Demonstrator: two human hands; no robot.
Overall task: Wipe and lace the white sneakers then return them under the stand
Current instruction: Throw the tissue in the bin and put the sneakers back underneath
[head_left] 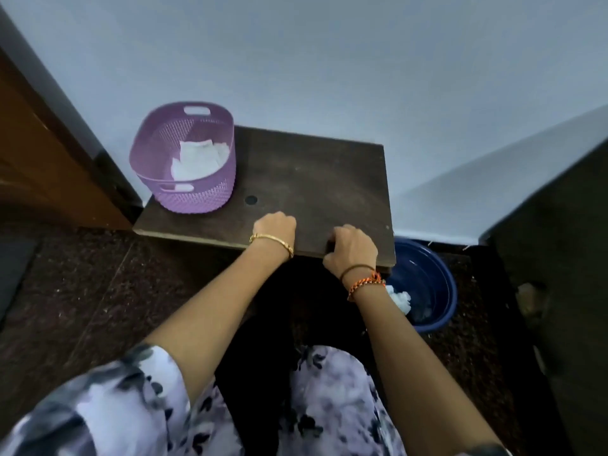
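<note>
While both fists rest on the near edge of a dark wooden stand (316,179), a person crouching before it appears either about to begin or just finished with the white sneakers, which are nowhere in view; if they sit beneath the stand, its top and the shadow under it hide them. The left hand (275,229), a gold bangle at its wrist, lies knuckles-up on the stand's front edge with fingers curled in and nothing visibly held. The right hand (352,249), wearing braided orange and dark bands, sits just beside it toward the stand's right corner, its fingers bent over the front lip; whether they grip the edge or merely rest there cannot be told. On the stand's far left corner stands a purple perforated basket (197,192) holding white cloth or paper (197,161). To the right of the stand, partly tucked under its corner, a blue basin (437,291) on the dark floor holds a wet white rag (399,299). Judged from this, the wiping supplies are ready and no shoe is out, so the step in hand is unclear; any next move would call for reaching below the stand's front edge, where the sneakers would have to be found by feel or by lowering the view.
</note>
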